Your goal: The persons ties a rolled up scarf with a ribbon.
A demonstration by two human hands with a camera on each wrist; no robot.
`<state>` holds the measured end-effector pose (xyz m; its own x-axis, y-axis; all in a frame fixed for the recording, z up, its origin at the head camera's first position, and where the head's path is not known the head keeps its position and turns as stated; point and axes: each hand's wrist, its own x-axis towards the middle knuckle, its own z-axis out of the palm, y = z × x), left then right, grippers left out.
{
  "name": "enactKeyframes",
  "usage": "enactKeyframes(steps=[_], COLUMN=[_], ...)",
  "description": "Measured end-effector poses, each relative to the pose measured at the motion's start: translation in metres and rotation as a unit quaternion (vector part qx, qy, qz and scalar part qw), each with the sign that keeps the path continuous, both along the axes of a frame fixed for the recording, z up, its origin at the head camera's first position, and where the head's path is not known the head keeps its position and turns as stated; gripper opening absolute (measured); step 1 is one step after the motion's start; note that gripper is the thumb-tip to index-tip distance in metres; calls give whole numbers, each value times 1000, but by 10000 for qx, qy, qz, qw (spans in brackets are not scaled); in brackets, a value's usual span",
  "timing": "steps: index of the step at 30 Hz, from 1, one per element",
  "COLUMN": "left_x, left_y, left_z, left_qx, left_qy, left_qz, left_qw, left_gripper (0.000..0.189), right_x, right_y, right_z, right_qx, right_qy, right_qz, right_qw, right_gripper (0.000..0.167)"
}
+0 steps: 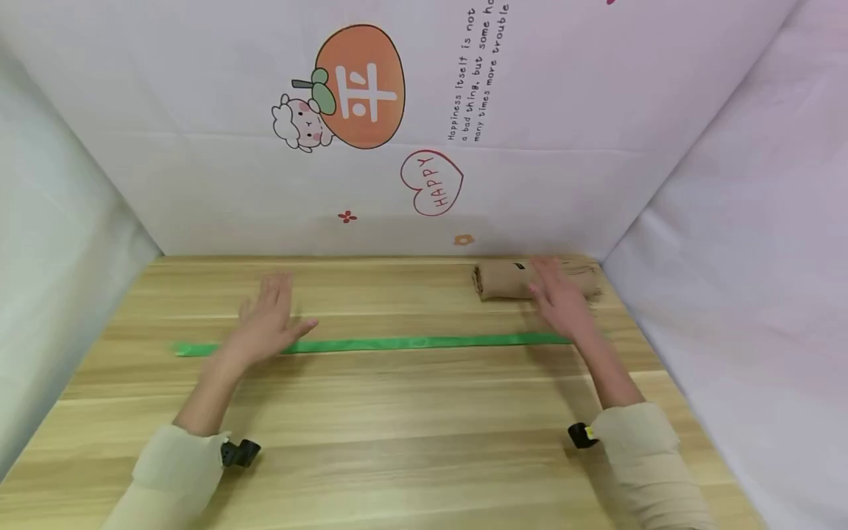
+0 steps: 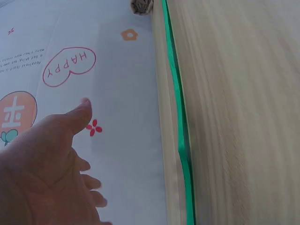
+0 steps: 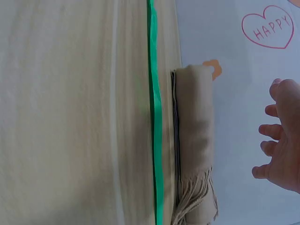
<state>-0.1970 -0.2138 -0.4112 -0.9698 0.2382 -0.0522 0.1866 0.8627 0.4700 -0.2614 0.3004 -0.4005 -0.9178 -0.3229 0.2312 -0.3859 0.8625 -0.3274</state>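
Note:
A rolled tan scarf (image 1: 498,280) with a fringed end lies at the far right of the wooden table, along the back wall. In the right wrist view the scarf (image 3: 194,119) shows its folded edge and loose tassels. My right hand (image 1: 562,300) overlaps the scarf in the head view, fingers spread and holding nothing. On the left, my left hand (image 1: 263,329) reaches over a green strip (image 1: 397,344) with its fingers extended and thumb out to the side. Nothing is in the left hand in the left wrist view either.
The wooden table (image 1: 397,449) meets a white printed cloth (image 1: 232,191) at its back edge. White cloth also hangs along the left (image 1: 59,221) and right sides. The green strip runs across the table in front of the scarf. Dark wrist cameras sit at both cuffs.

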Motion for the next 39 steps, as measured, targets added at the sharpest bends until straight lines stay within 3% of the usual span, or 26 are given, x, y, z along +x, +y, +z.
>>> enactKeyframes(steps=[4,11,18,22,27,33,35,39], left_x=[-13,-31,-48,-58,-71,-87,-93,-104], left_y=[17,54,104,136,177,218,230,252], left_z=[-1,-5,-8,-13,-21,-23,-24,-26], left_qx=[732,1661,2499,2744,2958,3079,3061,3199], left_qy=[-186,-466,-828,-1111,-1406,-1529,-1509,-1630], left_qz=[-222,-539,-525,-464,-371,-321,-320,-204], left_qw=[9969,9835,9633,9541,9441,9385,9394,9331], left_gripper=[95,86,79,77,79,81,81,83], right_x=[-8,-24,-45,-58,-70,-77,-77,-76], right_y=[14,35,60,75,96,116,117,112], right_z=[9,18,16,15,11,3,1,-1], right_qx=[116,281,228,323,215,-20,-127,-598], right_qy=[-74,-396,-911,-1114,-1368,-1838,-2078,-2598], right_qz=[-59,0,-32,-47,-379,-967,-1138,-1536], right_qw=[9999,9988,9956,9932,9896,9782,9714,9515], right_gripper=[55,55,63,69,74,83,86,91])
